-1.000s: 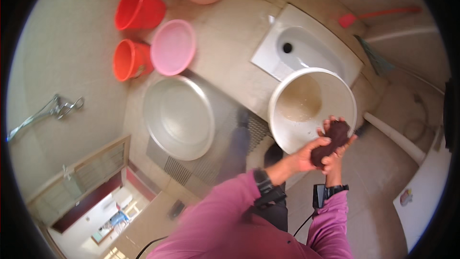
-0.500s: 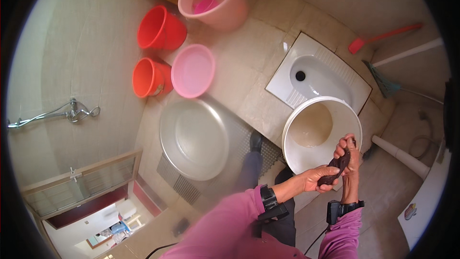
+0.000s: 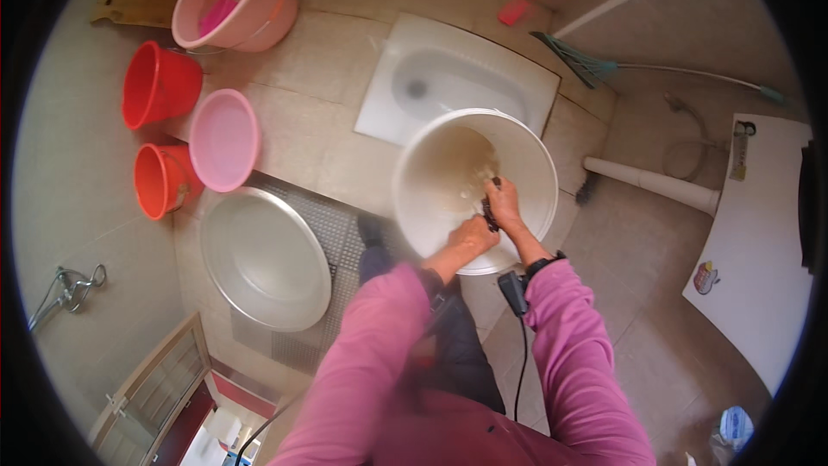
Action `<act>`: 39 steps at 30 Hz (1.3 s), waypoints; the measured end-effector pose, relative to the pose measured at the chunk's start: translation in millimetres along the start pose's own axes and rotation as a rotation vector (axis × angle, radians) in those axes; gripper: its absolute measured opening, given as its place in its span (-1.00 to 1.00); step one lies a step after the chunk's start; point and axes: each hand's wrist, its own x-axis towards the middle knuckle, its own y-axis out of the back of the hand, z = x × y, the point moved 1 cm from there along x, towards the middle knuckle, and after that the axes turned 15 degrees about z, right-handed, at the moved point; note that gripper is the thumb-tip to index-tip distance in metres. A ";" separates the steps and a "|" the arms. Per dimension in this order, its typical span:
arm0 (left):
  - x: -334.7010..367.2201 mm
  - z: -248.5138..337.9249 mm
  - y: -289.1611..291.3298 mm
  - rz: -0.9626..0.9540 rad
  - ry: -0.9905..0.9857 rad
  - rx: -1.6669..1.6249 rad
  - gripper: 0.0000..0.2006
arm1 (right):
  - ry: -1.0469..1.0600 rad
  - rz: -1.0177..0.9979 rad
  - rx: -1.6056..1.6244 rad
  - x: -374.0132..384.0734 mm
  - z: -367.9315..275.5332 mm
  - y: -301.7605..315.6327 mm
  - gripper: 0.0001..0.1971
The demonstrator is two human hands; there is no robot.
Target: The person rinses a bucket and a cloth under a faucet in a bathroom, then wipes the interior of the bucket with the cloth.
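A big white bucket stands in front of me with cloudy, brownish water in it. Over its near right part, both hands grip a twisted piece of dark, wet-looking cloth. My left hand is closed on the lower end. Higher up, my right hand is wrapped round the other end. Splashes or bubbles show on the water just beside the cloth. Much of the cloth is hidden by my fingers, so its exact kind cannot be made out.
Left of me lies a wide metal basin on a grey drain mat. Beyond it stand red buckets, a pink basin and a large pink bucket. A squat toilet lies behind the white bucket; a white pipe is to the right.
My hands have lowered the cloth from the bucket's right rim into its opening, and splashes now show on the water. The whole view has turned, shifting the room's things leftward.
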 end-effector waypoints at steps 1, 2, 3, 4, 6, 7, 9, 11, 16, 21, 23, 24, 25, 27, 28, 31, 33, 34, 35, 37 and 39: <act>1.3 2.5 0.8 -0.048 -0.015 0.045 -0.63 | -0.050 0.039 0.019 -1.2 -0.2 0.5 -0.74; 1.3 6.3 -1.6 -0.043 -0.030 0.063 -0.64 | -0.076 0.060 0.023 0.4 6.3 1.3 -0.74; -0.1 7.2 -2.8 -0.033 -0.041 0.085 -0.66 | -0.102 0.080 0.033 -0.5 13.1 -1.2 -0.75; -1.3 7.9 -5.2 -0.041 -0.048 0.083 -0.66 | -0.107 0.087 0.026 -2.8 18.9 -3.7 -0.75; -2.0 6.0 -8.6 0.003 -0.072 0.130 -0.66 | 0.095 0.339 -0.082 -8.2 21.8 -4.4 -0.80; -2.4 1.7 -10.8 0.003 -0.071 0.130 -0.66 | 0.096 0.339 -0.082 -10.0 21.8 -2.2 -0.80; -5.7 -7.4 -13.3 -0.041 -0.160 -0.011 -0.65 | 0.035 0.188 0.065 -14.5 16.7 6.6 -0.81; -26.1 -6.1 17.9 -0.323 -0.025 -0.359 -0.65 | -0.056 0.044 0.292 -31.2 -20.4 45.7 -0.77; -90.9 14.8 53.1 -0.933 0.213 -1.249 -0.58 | -0.553 -0.593 1.504 -52.1 -65.2 106.1 -0.46; -124.0 32.3 54.1 -1.182 0.204 -1.831 -0.54 | -0.372 -0.932 1.866 -64.8 -117.8 85.7 -0.45; -131.0 38.5 55.8 -1.228 0.208 -1.940 -0.55 | -0.295 -1.033 1.961 -73.0 -132.6 90.9 -0.50; -135.2 38.9 58.7 -1.198 0.173 -1.987 -0.53 | -0.278 -1.065 1.981 -78.0 -136.9 93.4 -0.57; -137.2 37.9 62.2 -1.169 0.135 -2.034 -0.51 | -0.259 -1.096 1.999 -81.2 -144.6 98.0 -0.64; -137.7 37.4 68.4 -1.094 -0.016 -1.926 -0.57 | -0.298 -0.867 1.658 -81.5 -157.0 116.9 -0.82; -135.1 39.0 70.1 -1.078 -0.035 -1.820 -0.58 | -0.345 -0.793 1.519 -80.8 -155.3 121.7 -0.82; -124.3 40.1 71.9 -1.035 0.048 -1.659 -0.63 | -0.529 -0.603 1.235 -72.0 -135.6 124.6 -0.75; -111.0 40.5 67.9 -0.911 0.093 -1.302 -0.61 | -0.517 -0.603 1.149 -63.2 -122.0 117.9 -0.75; -104.1 39.3 67.2 -0.856 0.060 -1.206 -0.68 | -0.548 -0.539 1.038 -58.8 -116.0 114.1 -0.75; -92.5 34.2 59.7 -0.804 0.049 -1.088 -0.73 | -0.577 -0.474 0.926 -54.8 -109.6 109.1 -0.75; -80.7 29.3 47.7 -0.640 0.112 -0.955 -0.75 | -0.624 -0.427 0.871 -46.6 -92.2 93.9 -0.76; -58.2 19.1 30.7 -0.407 -0.062 -0.632 -0.73 | -0.545 -0.360 0.749 -38.1 -67.6 76.9 -0.75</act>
